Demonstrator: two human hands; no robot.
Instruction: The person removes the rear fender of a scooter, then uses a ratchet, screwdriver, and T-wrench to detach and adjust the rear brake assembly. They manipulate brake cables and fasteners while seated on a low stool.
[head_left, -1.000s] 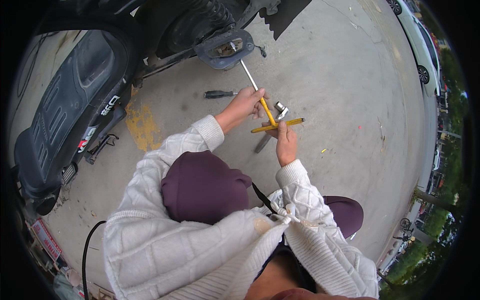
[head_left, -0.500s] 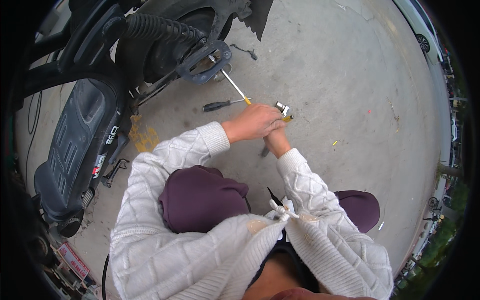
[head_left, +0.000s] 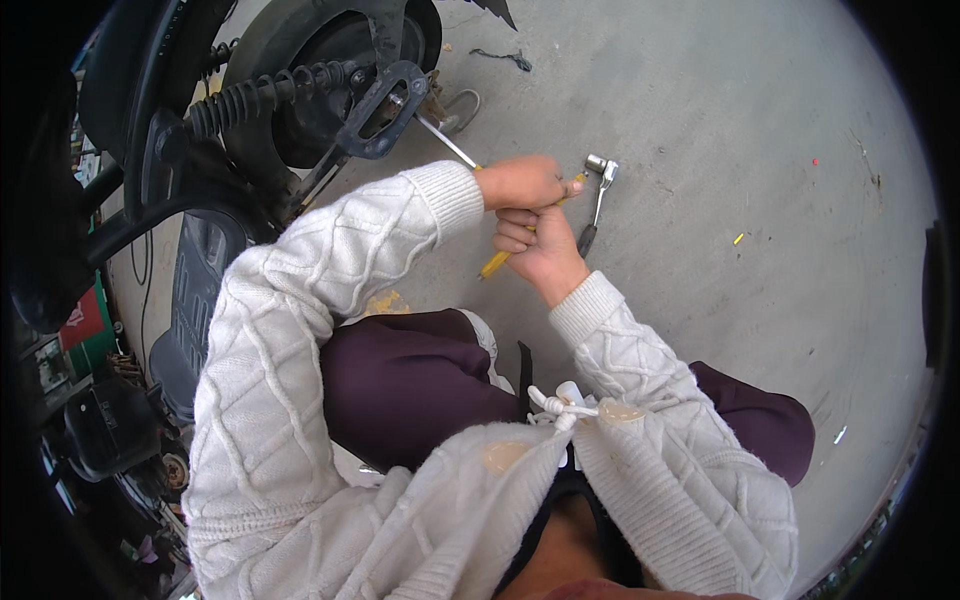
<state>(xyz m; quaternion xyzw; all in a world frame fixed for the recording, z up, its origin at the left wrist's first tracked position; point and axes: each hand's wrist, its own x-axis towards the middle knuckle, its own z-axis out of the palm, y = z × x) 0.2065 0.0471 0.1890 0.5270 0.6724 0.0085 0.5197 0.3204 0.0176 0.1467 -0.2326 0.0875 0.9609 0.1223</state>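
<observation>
Both hands are closed on a T-handle wrench with yellow grips (head_left: 492, 265). Its steel shaft (head_left: 447, 141) runs from my left hand up to a dark slotted bracket (head_left: 382, 110) beside the wheel. My left hand (head_left: 525, 183) is wrapped over the crossbar's far end, thumb near the yellow tip. Just below it, my right hand (head_left: 543, 248) grips the bar, and the bar's near end sticks out past its fingers. A ratchet wrench with a socket (head_left: 605, 172) lies on the ground right of my hands. What the shaft's far end sits on is not clear.
A scooter's wheel (head_left: 420, 45), coil spring shock (head_left: 255, 100) and dark footboard (head_left: 200, 290) take up the left. A black strip (head_left: 502, 58) and a small yellow piece (head_left: 739, 239) lie on the concrete. My bent knees (head_left: 415, 385) are below my arms.
The view has shifted. My hands have swung the crossbar to a different slant, and more of its yellow near end shows. The screwdriver on the ground is now out of sight.
</observation>
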